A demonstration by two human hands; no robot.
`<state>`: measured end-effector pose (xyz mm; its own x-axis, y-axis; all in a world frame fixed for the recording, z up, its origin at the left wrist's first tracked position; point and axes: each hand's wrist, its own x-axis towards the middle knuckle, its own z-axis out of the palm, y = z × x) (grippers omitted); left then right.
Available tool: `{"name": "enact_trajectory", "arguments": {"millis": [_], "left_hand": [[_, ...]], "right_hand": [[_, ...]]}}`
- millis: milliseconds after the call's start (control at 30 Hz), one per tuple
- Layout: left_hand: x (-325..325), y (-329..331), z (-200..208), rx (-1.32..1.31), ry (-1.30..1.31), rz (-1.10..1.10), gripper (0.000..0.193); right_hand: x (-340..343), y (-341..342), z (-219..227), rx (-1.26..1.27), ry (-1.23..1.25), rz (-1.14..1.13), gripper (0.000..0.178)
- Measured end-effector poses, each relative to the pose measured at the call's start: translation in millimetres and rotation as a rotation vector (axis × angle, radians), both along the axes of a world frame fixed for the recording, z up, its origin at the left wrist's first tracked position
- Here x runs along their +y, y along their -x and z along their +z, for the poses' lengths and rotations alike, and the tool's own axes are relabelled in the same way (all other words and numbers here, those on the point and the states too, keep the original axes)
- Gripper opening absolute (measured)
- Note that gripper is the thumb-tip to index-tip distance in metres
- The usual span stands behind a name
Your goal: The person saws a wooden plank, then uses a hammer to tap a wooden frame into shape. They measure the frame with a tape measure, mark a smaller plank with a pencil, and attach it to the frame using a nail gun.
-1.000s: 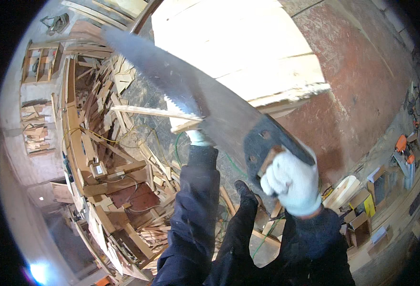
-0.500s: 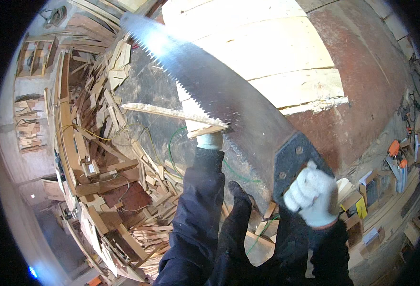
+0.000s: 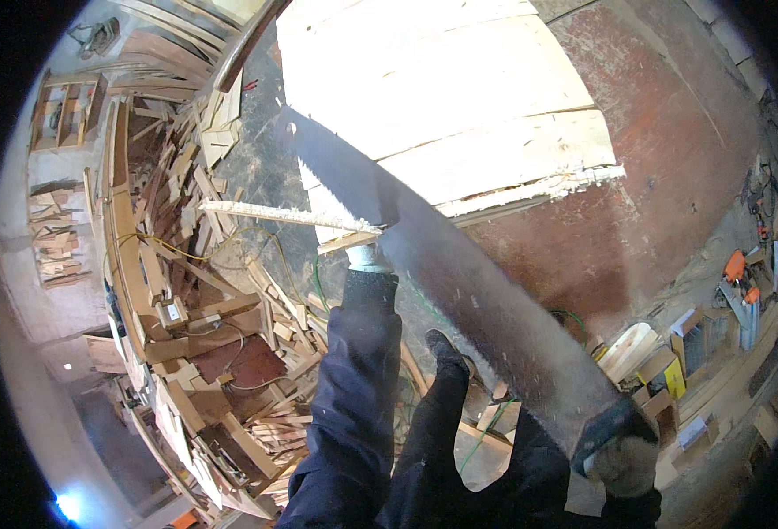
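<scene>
Handsaw, one, in right hand

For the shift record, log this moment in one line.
right hand: holds saw | left hand: at wood strip, mostly hidden | saw: slants across view | pale boards: beyond saw

Pale boards on reddish surface

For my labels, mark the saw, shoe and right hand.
Saw (image 3: pixel 495 309), head view: middle of the blade.
Shoe (image 3: pixel 448 351), head view: its top.
Right hand (image 3: pixel 627 465), head view: middle of the glove.
</scene>
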<state>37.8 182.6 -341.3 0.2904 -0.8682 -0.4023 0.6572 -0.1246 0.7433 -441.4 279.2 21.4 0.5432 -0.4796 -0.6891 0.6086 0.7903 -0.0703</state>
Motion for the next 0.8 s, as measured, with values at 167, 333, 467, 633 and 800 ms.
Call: {"name": "enact_trajectory", "arguments": {"millis": [167, 333, 467, 633, 800], "left_hand": [[-4, 14, 42, 0.095, 0.247, -0.058, 0.065], [-9, 25, 101, -0.151, -0.014, 0.059, 0.068], [-17, 24, 93, 0.155, 0.158, 0.096, 0.074], [-21, 30, 80, 0.139, 0.246, 0.080, 0.073], [-16, 27, 85, 0.068, 0.183, 0.098, 0.070]], "right_hand": [[-6, -26, -58, -0.587, 0.714, 0.035, 0.029], [-7, -61, -85, -0.004, 0.297, 0.058, 0.039], [-8, -50, -49, -0.049, 0.063, -0.023, 0.033], [-58, -31, -25, -0.756, 0.465, -0.075, 0.028], [-65, -24, -7, -0.884, 0.384, 0.013, 0.028]]}}
